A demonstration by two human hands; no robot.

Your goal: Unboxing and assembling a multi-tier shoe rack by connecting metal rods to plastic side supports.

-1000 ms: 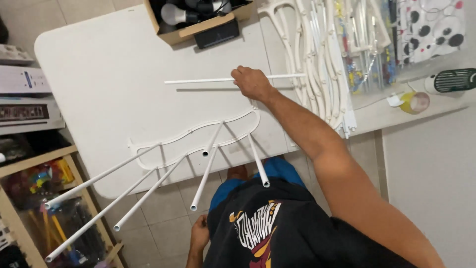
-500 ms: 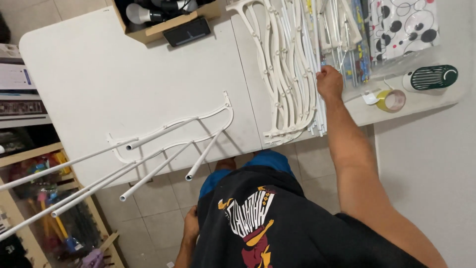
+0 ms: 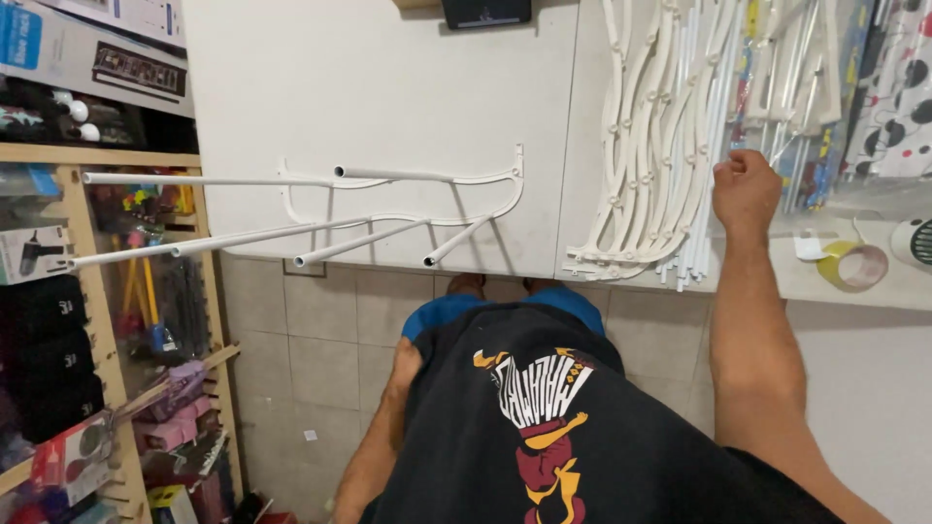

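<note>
On the white surface [image 3: 388,97], near its front edge, lay a partly built white rack frame [image 3: 408,209]: curved side pieces joined by thin tubes, several of which stuck out past the edge to the left, over the tiled floor [image 3: 320,330]. Nothing touched that frame. To its right, on the same surface, sat a stack of wavy white plastic side pieces [image 3: 641,146], and just beside them a bundle of straight white tubes [image 3: 704,165], their lower ends poking slightly over the front edge. The right hand [image 3: 746,189] was raised at that bundle, its fingers curled into a loose fist against the tubes; whether they actually closed around a tube could not be told, since the back of the hand faced the camera. The left hand was out of view; only the left forearm [image 3: 383,437] showed, hanging down beside the dark printed shirt [image 3: 544,427]. Farther right on the surface stood a roll of yellowish tape [image 3: 849,264], well apart from the hand. At the far edge of the surface a dark flat device [image 3: 485,12] was partly visible. Along the left side stood wooden shelves [image 3: 97,155] crowded with boxed goods and toys.
</note>
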